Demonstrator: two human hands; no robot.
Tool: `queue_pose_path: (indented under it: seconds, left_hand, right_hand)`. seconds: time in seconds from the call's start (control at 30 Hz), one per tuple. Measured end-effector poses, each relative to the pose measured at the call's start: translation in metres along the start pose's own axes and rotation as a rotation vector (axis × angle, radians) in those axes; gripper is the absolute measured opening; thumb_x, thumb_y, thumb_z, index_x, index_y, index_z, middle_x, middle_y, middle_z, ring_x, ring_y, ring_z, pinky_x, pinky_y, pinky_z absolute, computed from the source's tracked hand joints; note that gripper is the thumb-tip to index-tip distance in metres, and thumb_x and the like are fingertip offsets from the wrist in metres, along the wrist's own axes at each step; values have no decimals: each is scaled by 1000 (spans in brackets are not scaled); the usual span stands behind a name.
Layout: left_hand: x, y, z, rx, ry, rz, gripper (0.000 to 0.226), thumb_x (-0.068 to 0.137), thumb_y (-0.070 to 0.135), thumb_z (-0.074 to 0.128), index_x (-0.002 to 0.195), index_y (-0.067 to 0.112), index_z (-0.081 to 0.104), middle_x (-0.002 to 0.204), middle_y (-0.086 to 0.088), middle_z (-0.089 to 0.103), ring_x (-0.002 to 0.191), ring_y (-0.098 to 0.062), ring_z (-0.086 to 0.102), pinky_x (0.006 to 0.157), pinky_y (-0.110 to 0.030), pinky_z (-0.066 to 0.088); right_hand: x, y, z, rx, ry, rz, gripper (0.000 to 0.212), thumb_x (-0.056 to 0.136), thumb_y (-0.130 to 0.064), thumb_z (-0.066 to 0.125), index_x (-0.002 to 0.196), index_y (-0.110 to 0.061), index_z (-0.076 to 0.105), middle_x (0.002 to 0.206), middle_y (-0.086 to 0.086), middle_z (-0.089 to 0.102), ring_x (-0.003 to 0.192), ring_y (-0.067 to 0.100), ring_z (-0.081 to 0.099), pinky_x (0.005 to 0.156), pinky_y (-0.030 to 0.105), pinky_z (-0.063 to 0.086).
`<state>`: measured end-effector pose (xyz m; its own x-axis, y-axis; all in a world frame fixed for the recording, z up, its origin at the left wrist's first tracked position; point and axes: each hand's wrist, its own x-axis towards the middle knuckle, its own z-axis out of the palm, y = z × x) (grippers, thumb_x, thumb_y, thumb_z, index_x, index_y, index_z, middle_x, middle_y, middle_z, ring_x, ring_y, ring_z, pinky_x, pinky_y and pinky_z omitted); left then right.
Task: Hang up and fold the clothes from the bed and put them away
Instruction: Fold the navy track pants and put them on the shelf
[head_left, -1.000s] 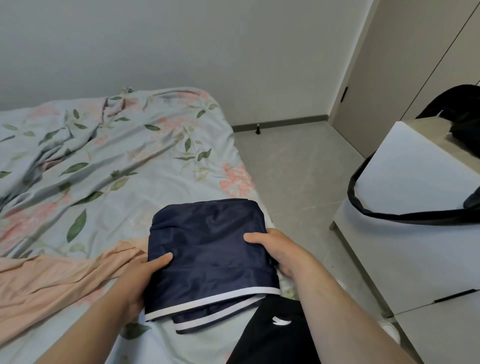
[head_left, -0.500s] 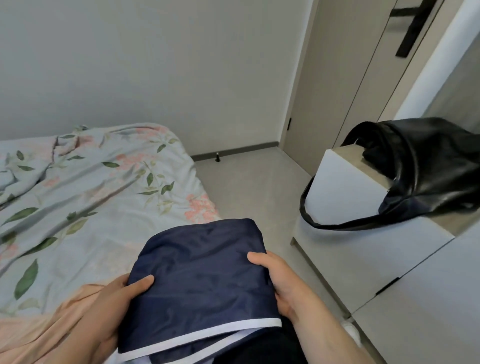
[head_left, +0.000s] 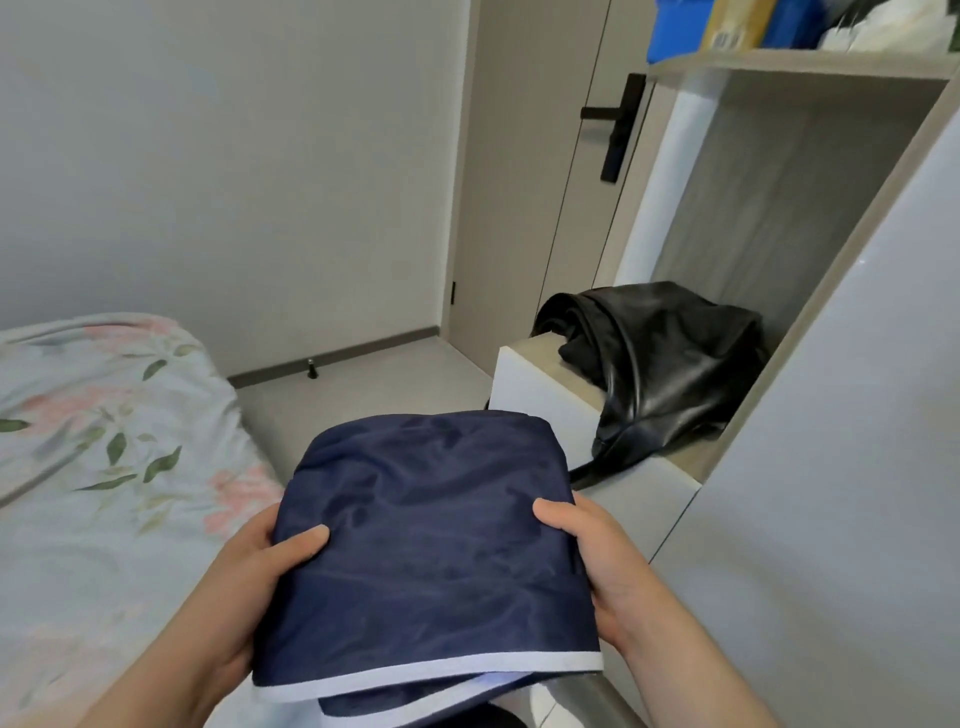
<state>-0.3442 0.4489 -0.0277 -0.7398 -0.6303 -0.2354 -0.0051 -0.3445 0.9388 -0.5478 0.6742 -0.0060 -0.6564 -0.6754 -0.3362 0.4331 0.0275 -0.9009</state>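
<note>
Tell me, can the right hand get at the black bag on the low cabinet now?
Probably not at once. The right hand grips the folded navy garment together with the left hand, so it is busy. The way looks free: nothing stands between it and the black bag on the cabinet.

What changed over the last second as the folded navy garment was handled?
The folded navy garment has been raised from the bed and carried right, toward the shelf recess where the black bag sits. Unchanged: the left hand and right hand still grip its sides, thumbs on top; the bag has not moved.
</note>
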Motion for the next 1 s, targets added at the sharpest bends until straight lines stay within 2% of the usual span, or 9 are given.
queue_pose_path:
  seconds: [0.07, 0.2, 0.37, 0.57, 0.73, 1.0]
  left_hand:
    - [24, 1, 13, 17, 10, 22, 21, 86, 12, 67, 101, 24, 75, 111, -6, 75, 99, -25, 73, 84, -44, 53]
    - [88, 3, 24, 39, 56, 86, 34, 74, 17, 71, 106, 24, 74, 111, -10, 74, 100, -27, 73, 82, -43, 52]
    - [181, 4, 14, 33, 230, 151, 34, 72, 21, 71, 105, 23, 74, 108, -10, 75, 95, -29, 73, 76, -42, 59]
    - [281, 31, 16, 90, 304, 219, 39, 70, 26, 73, 108, 22, 73, 109, -10, 74, 93, -28, 74, 66, -30, 61]
    - [313, 72, 30, 72, 302, 233, 44, 63, 29, 77, 106, 23, 74, 106, -7, 75, 89, -22, 74, 64, -25, 58]
    - [294, 179, 52, -1, 317, 169, 39, 68, 22, 73, 107, 23, 74, 109, -9, 75, 92, -23, 74, 66, -25, 58]
  right_hand:
    - [20, -10, -10, -25, 22, -28, 47, 72, -26, 74, 118, -16, 71, 118, 11, 72, 109, 34, 69, 101, 56, 50]
    - [84, -29, -19, -98, 3, -80, 24, 90, -20, 64, 111, -23, 74, 112, 5, 75, 103, 26, 73, 85, 42, 57]
    - [195, -55, -7, -176, -122, -140, 22, 95, -20, 59, 105, -33, 74, 108, -3, 76, 99, 18, 73, 84, 37, 59]
    - [304, -83, 1, -181, -140, -191, 21, 95, -19, 61, 105, -32, 73, 106, -4, 76, 98, 17, 73, 87, 41, 60]
    - [340, -125, 8, -154, -144, -139, 20, 95, -14, 60, 105, -23, 75, 108, 4, 76, 100, 25, 73, 86, 43, 60]
    - [325, -230, 45, -188, -107, -20, 22, 92, -14, 63, 103, -28, 76, 107, 4, 76, 100, 24, 73, 83, 40, 57]
